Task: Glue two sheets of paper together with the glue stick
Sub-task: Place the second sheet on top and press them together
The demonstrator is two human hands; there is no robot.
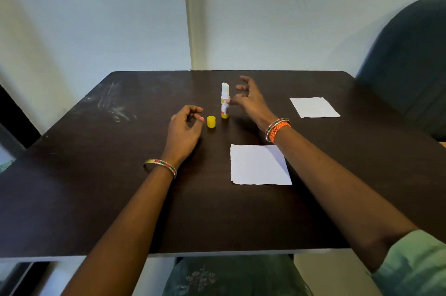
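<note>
A glue stick [225, 102] stands upright and uncapped near the middle of the dark table [96, 175], its white glue showing at the top. Its yellow cap [211, 122] sits on the table just left of it. My right hand [251, 100] hovers right beside the stick, fingers spread, holding nothing. To the left of the cap, my left hand [184, 130] rests with fingers loosely curled and empty. One white paper sheet [259, 165] lies flat in front of me, partly under my right forearm. A second sheet [314, 107] lies farther back on the right.
White scuff marks [115, 107] streak the table's far left. A dark chair back [410, 66] stands beyond the right corner. The wall runs close behind the table's far edge. Bangles circle both wrists.
</note>
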